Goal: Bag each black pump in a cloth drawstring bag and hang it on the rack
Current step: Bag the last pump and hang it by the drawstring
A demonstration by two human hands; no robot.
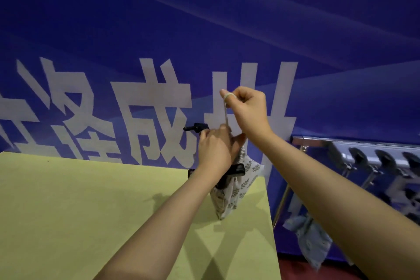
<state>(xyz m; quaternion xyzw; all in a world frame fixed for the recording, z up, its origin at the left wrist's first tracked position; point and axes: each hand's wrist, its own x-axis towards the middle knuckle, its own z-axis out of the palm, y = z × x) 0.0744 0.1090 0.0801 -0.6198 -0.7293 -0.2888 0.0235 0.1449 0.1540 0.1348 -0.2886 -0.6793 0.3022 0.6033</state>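
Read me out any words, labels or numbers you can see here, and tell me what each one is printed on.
"成": large white character on the blue banner.
The other white characters beside it: cut off by the table, the frame edge or the hands, not readable.
Cloth bag: leaf print only, no text.
Rack: no text visible.

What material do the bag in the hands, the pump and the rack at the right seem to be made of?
Bag: woven cloth, matte, pale with a printed leaf pattern; it creases and sags softly.
Pump: probably hard plastic, black with a slight sheen; the shape is rigid and moulded.
Rack: apparently metal, silvery and shiny; its bar reflects light, though the hook caps look black.
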